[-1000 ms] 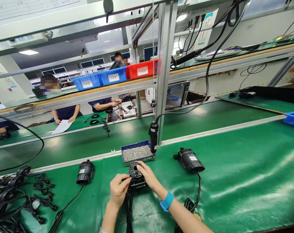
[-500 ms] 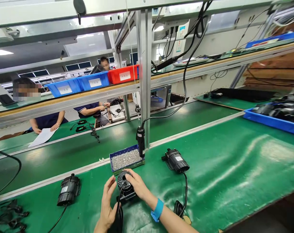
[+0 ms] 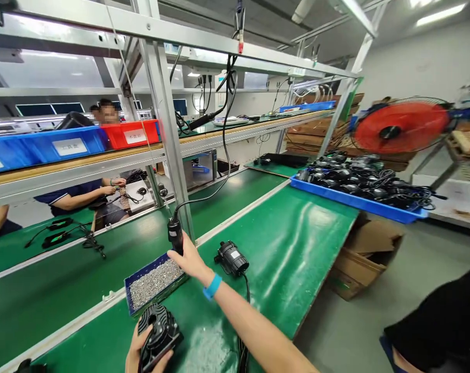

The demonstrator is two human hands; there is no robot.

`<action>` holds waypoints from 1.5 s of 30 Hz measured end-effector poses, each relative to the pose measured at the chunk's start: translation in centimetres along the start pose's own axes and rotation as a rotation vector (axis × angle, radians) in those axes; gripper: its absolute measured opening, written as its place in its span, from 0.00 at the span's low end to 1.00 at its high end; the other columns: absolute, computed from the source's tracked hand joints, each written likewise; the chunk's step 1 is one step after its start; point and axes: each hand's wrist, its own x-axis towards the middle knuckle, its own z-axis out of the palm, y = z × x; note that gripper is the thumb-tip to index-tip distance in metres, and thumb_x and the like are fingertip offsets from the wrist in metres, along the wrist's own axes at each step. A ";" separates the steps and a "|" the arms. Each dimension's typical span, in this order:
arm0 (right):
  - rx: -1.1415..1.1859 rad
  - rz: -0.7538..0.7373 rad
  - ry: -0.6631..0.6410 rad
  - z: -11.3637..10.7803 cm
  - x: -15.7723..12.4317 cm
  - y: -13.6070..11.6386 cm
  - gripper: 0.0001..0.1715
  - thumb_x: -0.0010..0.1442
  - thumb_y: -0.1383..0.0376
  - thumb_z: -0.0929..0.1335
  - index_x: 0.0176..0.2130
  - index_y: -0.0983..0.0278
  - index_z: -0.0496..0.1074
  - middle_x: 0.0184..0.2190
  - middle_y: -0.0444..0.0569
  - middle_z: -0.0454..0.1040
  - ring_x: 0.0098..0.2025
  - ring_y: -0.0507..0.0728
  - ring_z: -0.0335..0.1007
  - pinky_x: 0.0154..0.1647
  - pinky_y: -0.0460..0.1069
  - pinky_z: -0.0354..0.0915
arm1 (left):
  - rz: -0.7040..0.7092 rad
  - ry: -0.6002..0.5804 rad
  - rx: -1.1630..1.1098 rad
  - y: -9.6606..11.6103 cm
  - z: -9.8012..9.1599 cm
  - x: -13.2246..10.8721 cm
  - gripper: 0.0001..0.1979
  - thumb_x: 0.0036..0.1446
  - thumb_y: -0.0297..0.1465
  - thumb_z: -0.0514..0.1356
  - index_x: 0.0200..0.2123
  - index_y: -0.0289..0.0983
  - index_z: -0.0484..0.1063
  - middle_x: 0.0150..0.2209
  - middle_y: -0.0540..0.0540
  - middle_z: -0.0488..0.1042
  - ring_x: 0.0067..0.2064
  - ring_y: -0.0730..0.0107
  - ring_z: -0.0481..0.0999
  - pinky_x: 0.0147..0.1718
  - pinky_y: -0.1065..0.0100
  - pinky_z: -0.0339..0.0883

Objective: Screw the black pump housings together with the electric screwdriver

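My left hand (image 3: 136, 349) grips a black finned pump housing (image 3: 157, 329) low at the near edge of the green mat (image 3: 297, 233), tilted toward me. My right hand (image 3: 188, 259), with a blue wristband, reaches forward and closes round the hanging black electric screwdriver (image 3: 175, 235) just above a blue tray of small silver screws (image 3: 153, 282). A second black pump (image 3: 231, 257) with its cord lies on the mat right of my forearm.
An aluminium post (image 3: 169, 140) rises behind the screwdriver. A blue tray of black pumps and cables (image 3: 359, 184) sits at the bench's far right, a red fan (image 3: 401, 127) beyond it, cardboard boxes (image 3: 365, 259) below. People work across the conveyor (image 3: 79, 194).
My view has swung right. My right hand left the pump and took hold of the hanging screwdriver. My left hand now holds the pump alone, nearer to me.
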 end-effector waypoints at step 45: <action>0.833 0.047 -0.534 1.4 -2.8 -12.7 0.45 0.46 0.25 0.61 0.29 0.62 0.75 0.12 0.43 0.68 0.11 0.52 0.60 0.11 0.47 0.58 | 0.171 -0.118 -0.187 3.5 0.6 0.4 0.36 0.44 0.40 0.73 0.54 0.39 0.63 0.59 0.32 0.67 0.62 0.46 0.68 0.58 0.49 0.66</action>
